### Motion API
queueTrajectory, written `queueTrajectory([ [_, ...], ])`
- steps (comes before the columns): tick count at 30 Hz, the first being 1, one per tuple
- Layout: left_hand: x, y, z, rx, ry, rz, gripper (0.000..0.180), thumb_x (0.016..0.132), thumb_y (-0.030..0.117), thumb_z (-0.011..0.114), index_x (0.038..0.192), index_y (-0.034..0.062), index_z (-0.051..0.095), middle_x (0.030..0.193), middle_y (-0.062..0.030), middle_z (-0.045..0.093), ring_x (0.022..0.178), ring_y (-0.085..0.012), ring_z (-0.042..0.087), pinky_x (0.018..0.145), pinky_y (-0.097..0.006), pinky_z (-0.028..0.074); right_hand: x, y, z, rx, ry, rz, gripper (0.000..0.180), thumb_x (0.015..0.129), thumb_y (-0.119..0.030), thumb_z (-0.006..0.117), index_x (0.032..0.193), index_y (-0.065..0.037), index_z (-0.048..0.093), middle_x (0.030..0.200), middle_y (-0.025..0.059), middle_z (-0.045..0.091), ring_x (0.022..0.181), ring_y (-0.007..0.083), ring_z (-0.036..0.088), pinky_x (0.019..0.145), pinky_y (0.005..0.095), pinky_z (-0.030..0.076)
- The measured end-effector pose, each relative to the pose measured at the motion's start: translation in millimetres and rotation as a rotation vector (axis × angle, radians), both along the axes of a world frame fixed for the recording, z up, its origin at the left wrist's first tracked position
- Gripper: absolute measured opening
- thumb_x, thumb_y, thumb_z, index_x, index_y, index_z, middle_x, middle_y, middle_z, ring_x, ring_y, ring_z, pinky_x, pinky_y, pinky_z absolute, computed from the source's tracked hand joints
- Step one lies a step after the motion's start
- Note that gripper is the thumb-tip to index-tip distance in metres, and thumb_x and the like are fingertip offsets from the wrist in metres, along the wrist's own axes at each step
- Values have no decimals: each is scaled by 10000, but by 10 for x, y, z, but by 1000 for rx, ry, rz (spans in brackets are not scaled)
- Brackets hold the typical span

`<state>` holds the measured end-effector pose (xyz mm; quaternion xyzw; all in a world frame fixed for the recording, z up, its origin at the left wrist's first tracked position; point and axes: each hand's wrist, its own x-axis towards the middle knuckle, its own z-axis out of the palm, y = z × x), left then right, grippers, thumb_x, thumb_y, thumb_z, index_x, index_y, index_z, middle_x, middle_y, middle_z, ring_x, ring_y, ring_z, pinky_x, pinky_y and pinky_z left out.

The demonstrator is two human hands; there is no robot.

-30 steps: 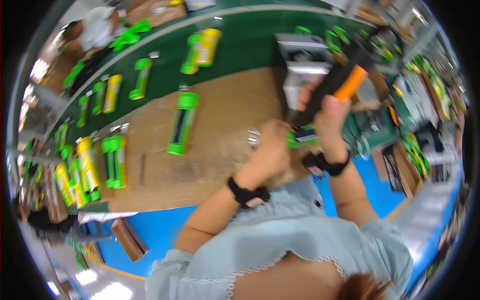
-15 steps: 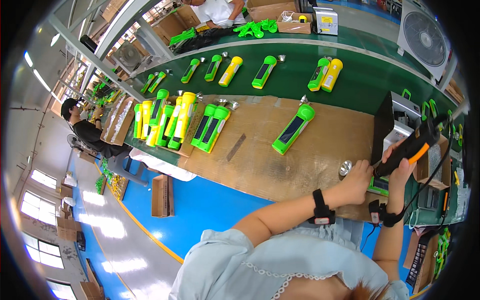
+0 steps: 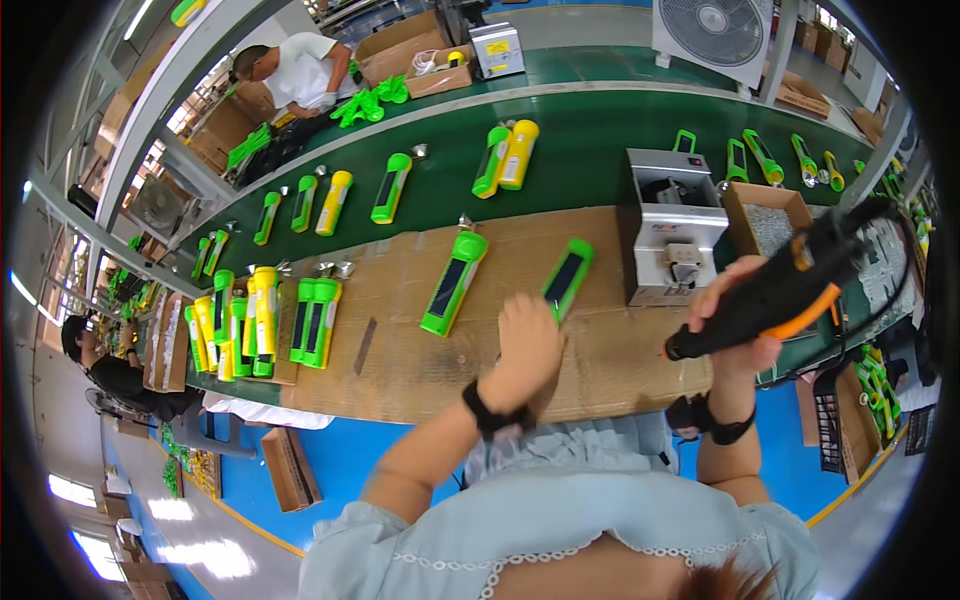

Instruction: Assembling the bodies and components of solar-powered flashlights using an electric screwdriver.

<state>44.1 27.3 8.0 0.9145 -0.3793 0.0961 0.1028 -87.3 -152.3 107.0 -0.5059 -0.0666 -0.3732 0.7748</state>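
Observation:
My right hand [image 3: 735, 325] is wrapped round a black electric screwdriver [image 3: 780, 295] with an orange lever, its tip pointing left over the cardboard. My left hand [image 3: 530, 345] grips the lower end of a green flashlight [image 3: 568, 280] with a dark panel; its fingers are partly hidden and slightly blurred. Left of that hand another green flashlight [image 3: 455, 285] lies on the cardboard sheet [image 3: 400, 300], a silver reflector at its head. Further left stands a cluster of green and yellow flashlights [image 3: 262, 320], beside a green pair [image 3: 316, 325].
A grey metal machine [image 3: 675, 230] stands right of the sheet, next to a carton of small parts [image 3: 770, 215]. More flashlights [image 3: 390, 190] line the green bench [image 3: 440, 150] behind. A cable [image 3: 905, 260] trails from the screwdriver. A person in white [image 3: 310, 75] works across the bench.
My left hand has moved left across the cardboard with the green flashlight. The screwdriver has come away from the flashlight in my right hand. The view has swung to the right.

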Motion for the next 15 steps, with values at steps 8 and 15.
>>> queueTrajectory([
  [8,2003,-1452,73,-228,-126,526,610,742,565,627,1071,55,563,1145,-197,448,1051,-372,465,797,-584,397,264,-70,-148,-107,51,-189,859,575,-567,803,1088,32,461,755,101,572,640,163,574,539,256,463],
  [15,2562,-1120,-53,-38,233,544,744,703,600,648,1244,114,491,1177,-224,478,1070,-404,482,832,-547,437,99,-290,-249,-79,41,-274,808,600,-515,811,1086,27,461,751,78,536,652,162,573,540,260,463],
])
